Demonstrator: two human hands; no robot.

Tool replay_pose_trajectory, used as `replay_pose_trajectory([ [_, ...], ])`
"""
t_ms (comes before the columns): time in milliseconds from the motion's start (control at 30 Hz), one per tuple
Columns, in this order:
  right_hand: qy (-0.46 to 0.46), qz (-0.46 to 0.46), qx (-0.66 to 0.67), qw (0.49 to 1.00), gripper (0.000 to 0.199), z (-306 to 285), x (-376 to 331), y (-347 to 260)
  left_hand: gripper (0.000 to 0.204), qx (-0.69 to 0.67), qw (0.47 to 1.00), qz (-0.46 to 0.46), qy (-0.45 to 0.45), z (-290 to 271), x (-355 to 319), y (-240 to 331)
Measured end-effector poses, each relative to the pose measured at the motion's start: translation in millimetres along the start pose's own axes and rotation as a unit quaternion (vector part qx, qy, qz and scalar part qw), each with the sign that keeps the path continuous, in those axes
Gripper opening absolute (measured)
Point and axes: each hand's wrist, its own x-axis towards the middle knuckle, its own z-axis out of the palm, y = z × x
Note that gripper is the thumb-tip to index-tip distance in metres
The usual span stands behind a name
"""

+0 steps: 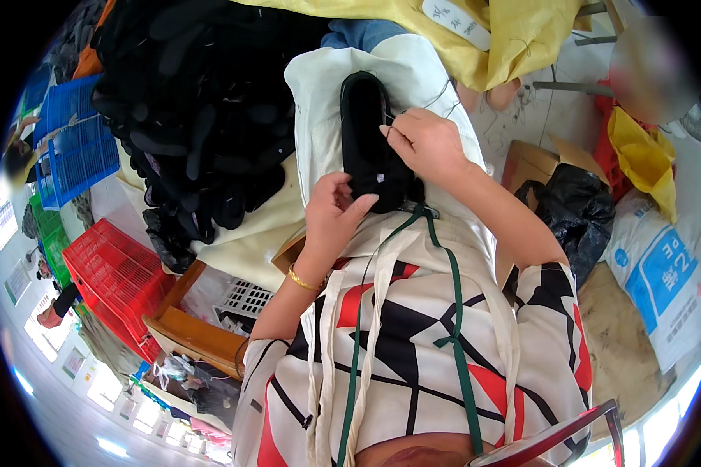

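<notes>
A black cloth shoe [354,148] lies on the white apron [315,78] over my lap, its opening facing up. My left hand [333,210] is closed on the near end of the shoe, thumb and fingers along its left side. At the right edge of the opening, my right hand [428,144] is pinched, with its thumb and forefinger together. A thin dark thread [446,93] runs from that hand across the apron. Whether a needle is also between the fingers is too small to make out.
Left of my lap is a big heap of black shoes [210,101]. Blue [74,144] and red plastic crates [117,276] stand farther left, by a wooden drawer [195,327]. A yellow sack [522,35] lies ahead. To the right are a black bag [572,206] and a white-and-blue sack [654,272].
</notes>
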Motion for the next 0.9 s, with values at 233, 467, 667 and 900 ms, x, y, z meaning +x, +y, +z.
replay_pose_trajectory([
  [233,0.007,-0.033,0.030,0.999,0.022,-6,-8,-6,0.039,-0.061,0.982,-0.175,-0.046,8,-4,-5],
  [467,0.041,-0.096,-0.042,0.994,0.008,-54,0,-13,0.032,-0.099,0.990,-0.099,0.022,-9,-2,-19],
  [667,0.114,-0.055,-0.040,0.991,0.006,-88,-6,-4,0.023,-0.168,0.978,-0.120,0.033,-5,-1,-11],
  [900,0.145,-0.032,0.004,0.989,0.007,-118,-22,-18,0.028,-0.314,0.930,-0.182,-0.058,-17,-4,-1],
])
